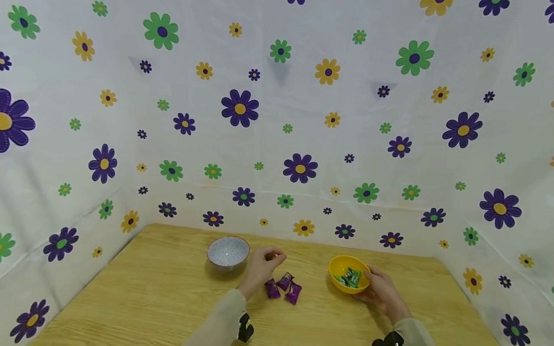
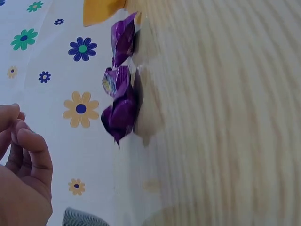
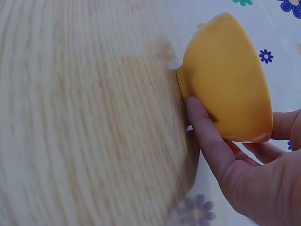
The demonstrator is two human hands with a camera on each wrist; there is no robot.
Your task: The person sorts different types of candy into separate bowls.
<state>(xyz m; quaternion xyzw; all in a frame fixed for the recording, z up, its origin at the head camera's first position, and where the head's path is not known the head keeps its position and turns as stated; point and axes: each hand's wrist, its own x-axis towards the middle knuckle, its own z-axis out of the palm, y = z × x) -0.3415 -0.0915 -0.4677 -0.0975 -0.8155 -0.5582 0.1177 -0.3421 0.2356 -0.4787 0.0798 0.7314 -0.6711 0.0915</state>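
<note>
My right hand (image 1: 380,293) grips a yellow bowl (image 3: 225,80) by its right side, one finger low against its foot and the thumb up at the rim. Several green wrapped candies (image 1: 350,277) lie in that bowl. In the head view my left hand (image 1: 262,266) is above the table, just behind and left of three purple wrapped candies (image 1: 293,292). Its fingers are loosely curled, thumb near the index fingertip, and nothing shows between them. The left wrist view has the purple candies (image 2: 123,113) in a row beside this hand (image 2: 23,174), apart from it.
A bowl with a pale speckled inside and a reddish rim (image 1: 228,253) stands left of my left hand. The wooden table (image 1: 154,291) ends at a white flower-printed sheet (image 1: 266,208) behind and at both sides. Dark devices are strapped on both wrists.
</note>
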